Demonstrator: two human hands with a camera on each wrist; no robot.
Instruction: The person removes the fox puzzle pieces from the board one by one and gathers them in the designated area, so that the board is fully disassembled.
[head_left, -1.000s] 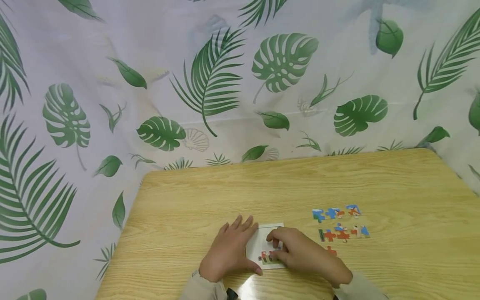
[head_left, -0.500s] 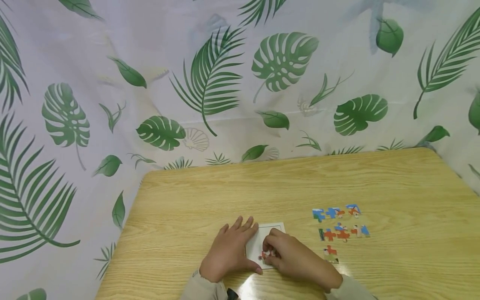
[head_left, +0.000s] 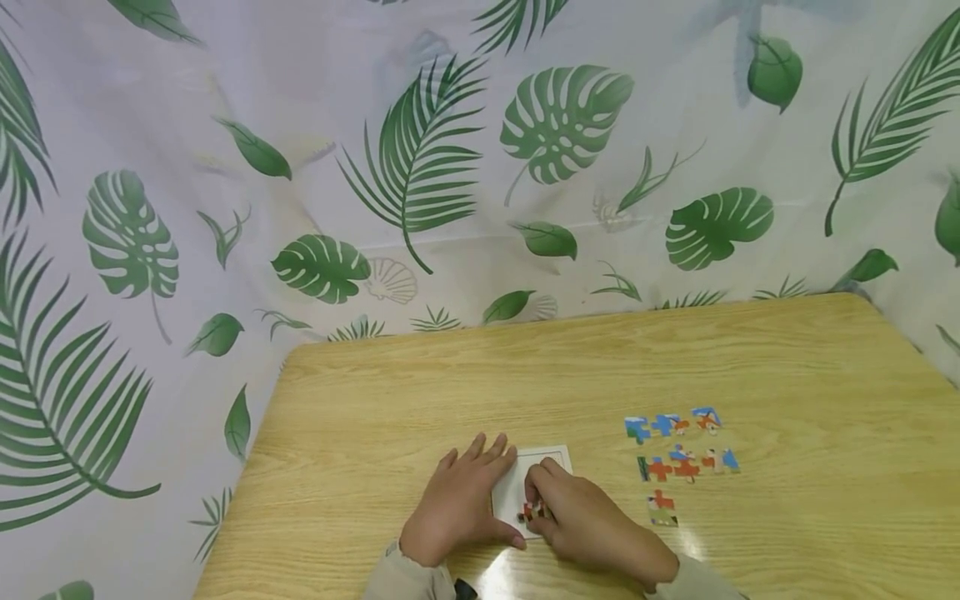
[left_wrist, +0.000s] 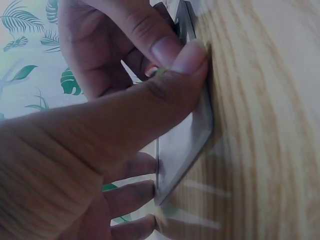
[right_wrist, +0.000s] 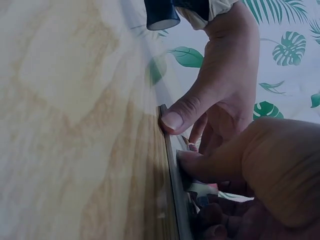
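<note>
A small white puzzle tray point(head_left: 542, 454) lies flat near the front of the wooden table, in the middle. My left hand point(head_left: 459, 505) rests at its left side, fingers spread and fairly straight along the edge, thumb at the near left corner. My right hand point(head_left: 585, 518) is over the tray's near right part, thumb and fingers bent together on a red-and-dark jigsaw puzzle piece point(head_left: 533, 512) low in the tray. The fingers hide most of that piece and anything beneath. In the left wrist view, both thumbs nearly meet at the tray's edge point(left_wrist: 206, 112).
Several loose jigsaw pieces point(head_left: 660, 470) lie in rows on the table right of the tray, blue, red and green. The table point(head_left: 420, 392) ends behind at a leaf-patterned cloth point(head_left: 480, 183), which also hangs along the left.
My right hand has shifted left and slightly nearer over the tray, then stayed almost in place with its fingers working at the piece. The left hand has barely moved.
</note>
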